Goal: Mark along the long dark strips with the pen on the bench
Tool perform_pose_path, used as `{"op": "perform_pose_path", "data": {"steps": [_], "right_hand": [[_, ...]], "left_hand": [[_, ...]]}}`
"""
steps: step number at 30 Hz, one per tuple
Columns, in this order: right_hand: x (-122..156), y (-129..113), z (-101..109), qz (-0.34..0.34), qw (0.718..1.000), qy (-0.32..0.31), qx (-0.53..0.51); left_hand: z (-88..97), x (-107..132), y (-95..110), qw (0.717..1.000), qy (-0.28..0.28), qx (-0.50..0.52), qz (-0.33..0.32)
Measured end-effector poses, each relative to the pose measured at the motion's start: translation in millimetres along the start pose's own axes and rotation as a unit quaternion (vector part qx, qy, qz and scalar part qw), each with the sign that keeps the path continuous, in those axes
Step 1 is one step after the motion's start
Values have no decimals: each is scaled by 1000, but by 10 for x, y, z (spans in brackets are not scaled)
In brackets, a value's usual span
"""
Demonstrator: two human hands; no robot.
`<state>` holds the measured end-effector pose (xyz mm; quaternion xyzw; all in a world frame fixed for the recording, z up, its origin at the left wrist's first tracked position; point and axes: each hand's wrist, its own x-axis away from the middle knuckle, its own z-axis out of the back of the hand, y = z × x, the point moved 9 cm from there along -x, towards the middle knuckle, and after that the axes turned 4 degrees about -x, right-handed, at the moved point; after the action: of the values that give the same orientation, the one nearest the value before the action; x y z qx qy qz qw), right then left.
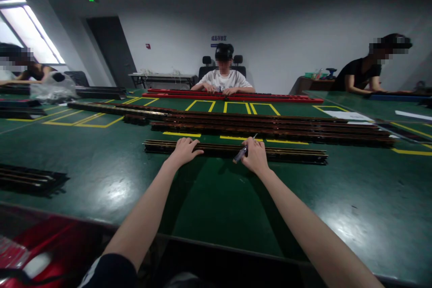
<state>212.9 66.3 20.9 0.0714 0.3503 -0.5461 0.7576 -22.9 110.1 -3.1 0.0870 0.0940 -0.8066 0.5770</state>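
A long dark rail (pixel 290 155) with thin brass-coloured strips lies crosswise on the green table (pixel 216 207) in front of me. My left hand (pixel 184 150) rests on the rail's left part, fingers curled over its far edge. My right hand (pixel 254 156) lies on the rail near its middle and grips a small pen-like tool with a clear handle (pixel 241 154), its thin tip pointing up and away.
Several longer dark rails (pixel 270 128) lie stacked beyond, over yellow floor-style markings (pixel 232 107). Red rails (pixel 232 96) lie before a seated person opposite. Other people work at far left and right. A dark rail piece (pixel 30 180) lies at left; a red bin (pixel 40 247) sits below the table edge.
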Motion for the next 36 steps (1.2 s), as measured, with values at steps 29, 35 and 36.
{"op": "perform_pose_path", "data": {"steps": [29,35,36], "right_hand": [[-19,-22,-145,-34,999,-9,-28],[-20,8,-132,-25,999,4,-43],[-17,13,-128,-25,999,4,-48]], "left_hand": [[44,38,-78,998,9,28,47],[24,3,-34,998,32,46,38],[24,-4,-33,998,32,47,37]]}}
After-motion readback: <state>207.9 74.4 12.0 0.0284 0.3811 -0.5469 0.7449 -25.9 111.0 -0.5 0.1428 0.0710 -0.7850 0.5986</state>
